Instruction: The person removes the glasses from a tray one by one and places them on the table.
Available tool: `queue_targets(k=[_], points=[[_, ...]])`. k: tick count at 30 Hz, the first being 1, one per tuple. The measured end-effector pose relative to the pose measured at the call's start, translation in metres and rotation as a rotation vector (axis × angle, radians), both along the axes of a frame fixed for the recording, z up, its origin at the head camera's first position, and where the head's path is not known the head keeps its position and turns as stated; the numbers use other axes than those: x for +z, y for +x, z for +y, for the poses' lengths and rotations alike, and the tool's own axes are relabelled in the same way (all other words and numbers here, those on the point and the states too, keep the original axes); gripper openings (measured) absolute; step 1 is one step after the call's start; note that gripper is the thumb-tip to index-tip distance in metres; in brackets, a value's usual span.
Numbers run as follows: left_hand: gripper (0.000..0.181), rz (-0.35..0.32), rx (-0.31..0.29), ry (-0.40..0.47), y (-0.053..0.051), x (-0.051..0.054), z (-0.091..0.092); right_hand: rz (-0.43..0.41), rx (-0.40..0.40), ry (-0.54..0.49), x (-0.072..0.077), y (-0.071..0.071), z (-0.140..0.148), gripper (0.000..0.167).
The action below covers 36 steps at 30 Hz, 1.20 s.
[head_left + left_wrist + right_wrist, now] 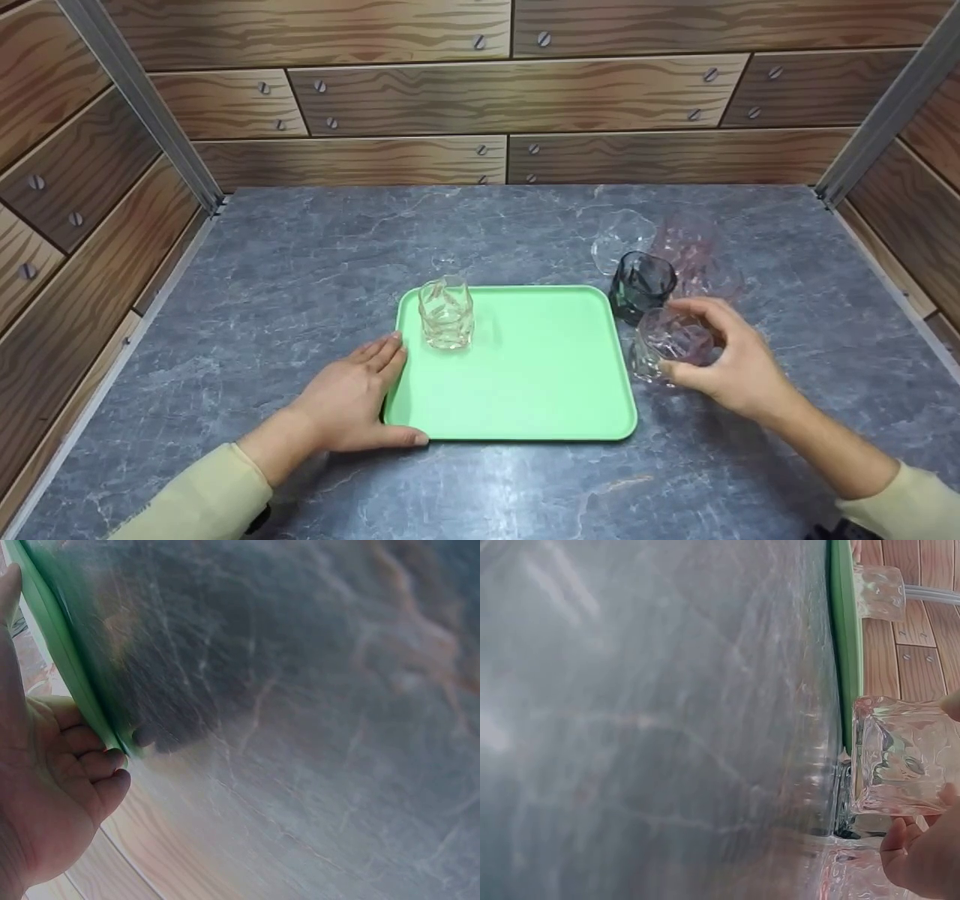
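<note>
A light green tray (525, 382) lies flat on the table. My left hand (349, 397) rests at its near left corner, fingers against the left rim and thumb along the front edge. On the tray's left part stands a clear faceted glass tumbler (447, 315), upright. Just right of the tray, my right hand (731, 364) grips a pinkish clear tumbler (671, 341) between thumb and fingers. That tumbler (904, 757) appears upright in the right wrist view; whether its base touches the table I cannot tell. Behind it stands a dark grey tumbler (641, 289) near the tray's right rim.
More tumblers stand behind the dark one: a clear one (622, 240) and pink ones (686, 240), their outlines faint and overlapping. The grey marbled tabletop (337, 247) is bounded by wood-patterned walls (517, 97) at the back and both sides.
</note>
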<state>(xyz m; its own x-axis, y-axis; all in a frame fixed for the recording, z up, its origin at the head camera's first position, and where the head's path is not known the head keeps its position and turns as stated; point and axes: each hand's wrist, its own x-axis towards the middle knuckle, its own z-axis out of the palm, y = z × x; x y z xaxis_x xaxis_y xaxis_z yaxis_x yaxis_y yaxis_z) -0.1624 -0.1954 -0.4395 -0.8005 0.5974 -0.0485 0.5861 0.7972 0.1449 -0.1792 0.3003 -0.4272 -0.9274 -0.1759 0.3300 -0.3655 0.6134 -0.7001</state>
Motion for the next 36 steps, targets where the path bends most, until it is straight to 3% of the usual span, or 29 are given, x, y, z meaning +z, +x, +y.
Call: queue_targets(k=[36], points=[[0.127,-0.019,0.004,-0.006,-0.0010,-0.0001,-0.0001,-0.053,0.021,0.034,-0.0060,0.0038,0.0006,0.078]])
